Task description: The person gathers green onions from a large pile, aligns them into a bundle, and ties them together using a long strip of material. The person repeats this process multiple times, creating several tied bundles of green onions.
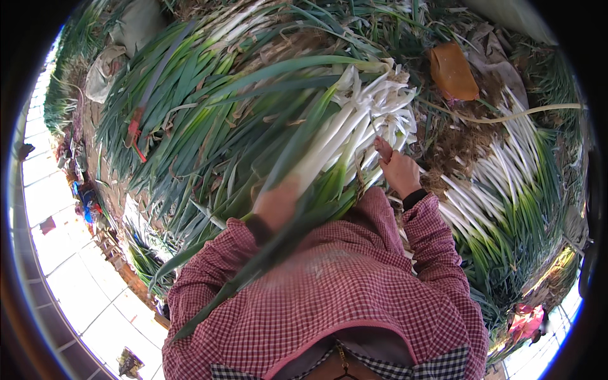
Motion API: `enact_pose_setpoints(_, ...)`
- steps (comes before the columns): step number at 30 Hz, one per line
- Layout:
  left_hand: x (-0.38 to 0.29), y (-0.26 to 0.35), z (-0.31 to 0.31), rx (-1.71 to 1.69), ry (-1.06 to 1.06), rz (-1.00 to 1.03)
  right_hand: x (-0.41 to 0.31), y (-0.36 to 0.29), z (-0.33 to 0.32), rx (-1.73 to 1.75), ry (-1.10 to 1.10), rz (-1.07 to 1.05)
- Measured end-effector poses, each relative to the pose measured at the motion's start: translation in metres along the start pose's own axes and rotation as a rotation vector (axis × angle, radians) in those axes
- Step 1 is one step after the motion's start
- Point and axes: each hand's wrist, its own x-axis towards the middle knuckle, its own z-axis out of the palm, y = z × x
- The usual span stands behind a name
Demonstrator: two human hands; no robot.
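My left hand (280, 202), blurred by motion, is closed around the shaft of a large leek or green onion (311, 164), whose white end points up and right and whose leaves trail down over my checked sleeve. My right hand (400, 172) is closed with the thumb raised, beside the root ends; a small handle or similar item seems to be in it, too unclear to name. Peeled white stalks and loose papery skins (375, 102) lie just above it. A broad pile of green-leaved onions (199, 114) spreads to the left.
A row of white-stemmed green onions (498, 190) lies at the right. An orange-brown block-like thing (453, 71) rests on the soil at upper right, near a pale hose or cord (517, 114). A long tool with a red handle (135, 128) lies on the left leaves.
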Motion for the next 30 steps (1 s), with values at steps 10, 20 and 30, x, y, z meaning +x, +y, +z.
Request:
enact_pose_setpoints(10,0.034,-0.029,-0.013,-0.097,-0.196,0.169,0.015,-0.088,-0.008,0.029,-0.125,-0.495)
enact_pose_setpoints(20,0.157,-0.256,-0.064,0.255,0.241,-0.600,0.011,-0.108,0.010,0.164,-0.128,-0.480)
enact_pose_setpoints(30,0.179,-0.267,-0.066,0.388,0.179,-0.571,-0.006,-0.086,0.030,0.154,-0.204,-0.457)
